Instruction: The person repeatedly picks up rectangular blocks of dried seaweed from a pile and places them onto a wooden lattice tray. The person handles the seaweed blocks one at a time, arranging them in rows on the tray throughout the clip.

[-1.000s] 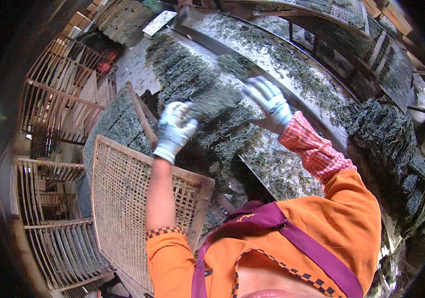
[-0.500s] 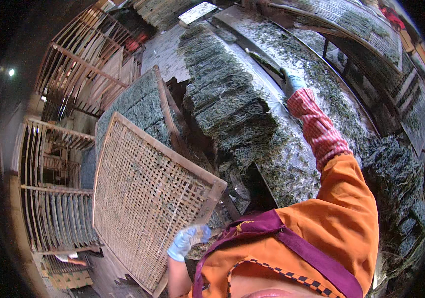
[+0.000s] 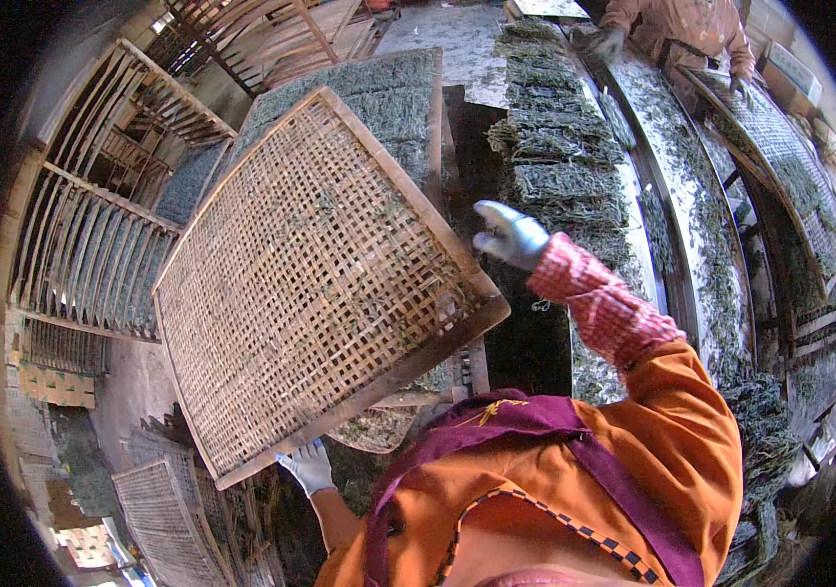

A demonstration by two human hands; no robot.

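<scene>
A large square woven tray with a wooden frame and open lattice lies tilted before me. Bits of dark green matter cling to its weave. My left hand, in a pale glove, grips the frame's near edge; part of its fingers is hidden there. My right hand, gloved and below a red checked sleeve, hovers beside the tray's right edge, thumb and fingers apart, holding nothing. Behind the tray lies another tray of dark green fibrous sheets. Stacked dark green fibrous bundles run along a pale bench just past my right hand.
Slatted wooden racks stand at the left, with more woven trays leaning below them. At the far right a co-worker stands by a sloping mesh tray. A long trough lies between. Loose fibrous matter is heaped at the right.
My right hand has come back from the trough, where it was by a long, dark strip-like tool, to the tray. My left hand has moved left along the tray's near edge. The view has turned.
</scene>
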